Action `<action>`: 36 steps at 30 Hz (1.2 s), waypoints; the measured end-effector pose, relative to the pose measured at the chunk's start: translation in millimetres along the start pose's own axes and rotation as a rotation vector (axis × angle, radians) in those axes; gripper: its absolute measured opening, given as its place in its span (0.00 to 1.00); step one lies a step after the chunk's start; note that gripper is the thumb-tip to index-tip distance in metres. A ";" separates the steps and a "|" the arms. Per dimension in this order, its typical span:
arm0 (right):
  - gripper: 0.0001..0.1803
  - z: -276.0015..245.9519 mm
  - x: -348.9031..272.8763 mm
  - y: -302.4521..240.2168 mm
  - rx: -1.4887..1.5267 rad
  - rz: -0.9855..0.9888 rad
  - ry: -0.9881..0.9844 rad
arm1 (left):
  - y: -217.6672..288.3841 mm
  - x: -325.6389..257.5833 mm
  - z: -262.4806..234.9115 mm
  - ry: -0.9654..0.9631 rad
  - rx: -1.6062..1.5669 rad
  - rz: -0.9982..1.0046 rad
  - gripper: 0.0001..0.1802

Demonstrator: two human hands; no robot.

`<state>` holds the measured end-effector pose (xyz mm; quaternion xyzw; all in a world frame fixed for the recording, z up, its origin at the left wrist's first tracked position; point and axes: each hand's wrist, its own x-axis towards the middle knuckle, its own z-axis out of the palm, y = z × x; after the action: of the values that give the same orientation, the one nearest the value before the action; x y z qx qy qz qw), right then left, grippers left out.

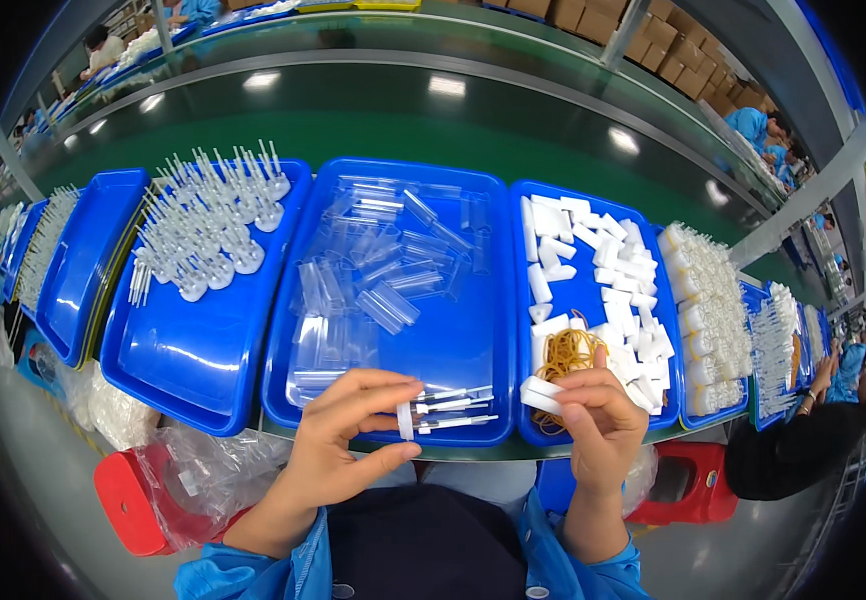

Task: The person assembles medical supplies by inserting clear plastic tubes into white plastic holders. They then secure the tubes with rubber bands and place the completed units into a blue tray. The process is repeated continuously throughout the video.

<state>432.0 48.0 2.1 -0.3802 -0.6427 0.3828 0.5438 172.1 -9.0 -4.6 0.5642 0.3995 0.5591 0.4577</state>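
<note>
Head view, lower centre of the frame: the left hand point(345, 432) grips a small bundle of slender clear-and-white rods point(458, 408) by its whitish end, the rods pointing right over the near edge of a wide blue plastic tray point(465, 345). Just right of it, the right hand point(601, 418) pinches a small white foam-like block point(541, 394) between thumb and fingers. Clear, flat-sided plastic sleeves point(389, 306) lie in the wide tray (several overlapping). Right of centre, a narrower blue tray point(566, 290) carries loose white blocks point(610, 250) and a tangle of tan elastic bands point(570, 352). Left of centre, upright clear-based rods point(215, 225) fill the upper part of another blue tray point(178, 345).
</note>
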 end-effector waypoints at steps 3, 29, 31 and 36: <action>0.06 -3.9 -3.8 -3.5 -0.021 0.033 0.002 | -7.5 -2.5 2.0 -0.047 0.113 0.041 0.28; 0.09 15.9 -11.4 -20.6 -0.230 -0.089 -0.300 | -5.1 -4.3 24.3 -0.116 0.131 0.018 0.28; 0.08 23.2 -13.8 -19.9 -0.123 -0.028 -0.239 | -5.3 -4.3 24.6 -0.115 0.131 0.028 0.27; 0.07 25.6 -22.6 -10.3 -0.105 -0.056 -0.185 | -6.3 -2.0 28.2 -0.103 0.155 0.037 0.26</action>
<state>408.5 21.2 -0.7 -0.3531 -0.7196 0.3667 0.4722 200.5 -11.2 -10.0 0.6331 0.4071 0.5050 0.4224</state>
